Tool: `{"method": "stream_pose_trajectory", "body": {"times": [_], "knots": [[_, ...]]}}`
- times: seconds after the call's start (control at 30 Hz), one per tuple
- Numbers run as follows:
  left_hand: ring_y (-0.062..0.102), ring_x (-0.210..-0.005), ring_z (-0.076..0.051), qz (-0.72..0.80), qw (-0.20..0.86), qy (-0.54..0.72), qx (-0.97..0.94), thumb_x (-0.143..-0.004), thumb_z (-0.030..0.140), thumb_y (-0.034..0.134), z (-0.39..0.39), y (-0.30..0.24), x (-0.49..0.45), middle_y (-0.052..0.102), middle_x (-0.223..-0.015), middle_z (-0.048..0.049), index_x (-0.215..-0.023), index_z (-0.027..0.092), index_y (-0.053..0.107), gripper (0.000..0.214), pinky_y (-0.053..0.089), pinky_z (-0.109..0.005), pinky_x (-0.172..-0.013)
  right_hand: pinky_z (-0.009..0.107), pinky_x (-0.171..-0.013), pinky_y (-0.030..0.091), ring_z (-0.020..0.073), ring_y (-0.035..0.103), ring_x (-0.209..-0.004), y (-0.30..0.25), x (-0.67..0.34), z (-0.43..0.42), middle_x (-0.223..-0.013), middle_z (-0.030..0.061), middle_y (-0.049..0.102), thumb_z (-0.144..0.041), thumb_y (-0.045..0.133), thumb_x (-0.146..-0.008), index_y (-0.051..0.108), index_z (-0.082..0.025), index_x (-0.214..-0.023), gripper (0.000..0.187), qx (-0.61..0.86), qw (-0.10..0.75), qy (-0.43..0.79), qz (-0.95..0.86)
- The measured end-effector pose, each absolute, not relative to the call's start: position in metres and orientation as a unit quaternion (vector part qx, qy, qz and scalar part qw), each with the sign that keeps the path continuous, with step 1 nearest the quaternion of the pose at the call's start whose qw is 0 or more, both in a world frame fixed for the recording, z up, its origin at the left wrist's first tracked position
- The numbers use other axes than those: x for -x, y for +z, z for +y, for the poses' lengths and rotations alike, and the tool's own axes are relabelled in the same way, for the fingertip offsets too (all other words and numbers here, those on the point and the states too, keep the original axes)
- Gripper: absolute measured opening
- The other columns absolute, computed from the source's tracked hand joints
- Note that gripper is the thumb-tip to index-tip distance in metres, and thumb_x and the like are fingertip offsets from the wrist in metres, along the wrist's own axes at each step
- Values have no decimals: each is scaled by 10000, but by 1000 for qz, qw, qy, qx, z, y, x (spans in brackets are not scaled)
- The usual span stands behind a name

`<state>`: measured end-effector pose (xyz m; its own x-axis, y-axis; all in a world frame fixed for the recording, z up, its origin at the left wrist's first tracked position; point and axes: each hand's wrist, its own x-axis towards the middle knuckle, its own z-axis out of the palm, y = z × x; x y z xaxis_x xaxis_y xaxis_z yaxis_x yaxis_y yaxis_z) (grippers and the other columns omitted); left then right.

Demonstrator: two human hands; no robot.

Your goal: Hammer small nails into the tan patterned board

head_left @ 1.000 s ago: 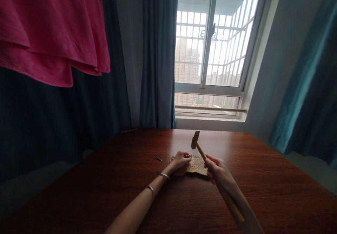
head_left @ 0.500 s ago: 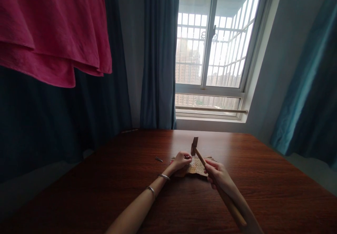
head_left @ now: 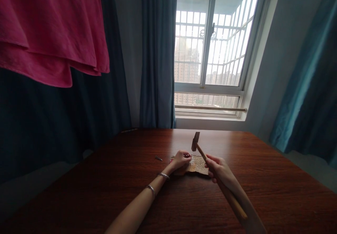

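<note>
In the head view, a tan dotted sheet (head_left: 200, 165) lies on the bench (head_left: 126, 192). At its ten o'clock the left hand (head_left: 181, 159) pinches something thin (head_left: 191, 155) over the sheet — too small to make out. At three o'clock the right hand (head_left: 220, 172) grips a wooden-handled hammer (head_left: 202, 152), its head raised toward twelve, apart from the sheet. Small dark metal pieces (head_left: 158, 158) lie at nine o'clock.

The bare left hand (head_left: 182, 159) partly hides the tan dotted sheet (head_left: 200, 165); its thin pinched item (head_left: 191, 155) is too small to name. Bright pink cloth (head_left: 52, 27) is cropped above.
</note>
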<state>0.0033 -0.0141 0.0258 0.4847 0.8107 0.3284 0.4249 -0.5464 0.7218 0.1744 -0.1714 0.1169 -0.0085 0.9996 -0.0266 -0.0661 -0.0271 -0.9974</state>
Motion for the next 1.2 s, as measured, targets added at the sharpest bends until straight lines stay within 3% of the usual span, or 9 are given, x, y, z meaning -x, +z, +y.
{"method": "stream_pose_trajectory", "body": {"times": [0.23,1.2], "knots": [[570,-680,-135,377,287,337,-814,-733,278,579,-10,18,-5,685,-717,-25,-765,117,713,212,389,-196,-625,165,-286,316,50,442,-383,121,-173,-172,-684,-38,515,-472,613,-700,591,-156,-1041,466,497,478,538,-484],[552,-670,-131,360,294,337,-819,-737,259,577,-10,22,-4,669,-711,-28,-736,111,708,199,387,-193,-619,175,-278,324,56,435,-379,115,-169,-170,-680,-42,507,-466,588,-709,560,-153,-1109,508,512,496,509,-482]]}}
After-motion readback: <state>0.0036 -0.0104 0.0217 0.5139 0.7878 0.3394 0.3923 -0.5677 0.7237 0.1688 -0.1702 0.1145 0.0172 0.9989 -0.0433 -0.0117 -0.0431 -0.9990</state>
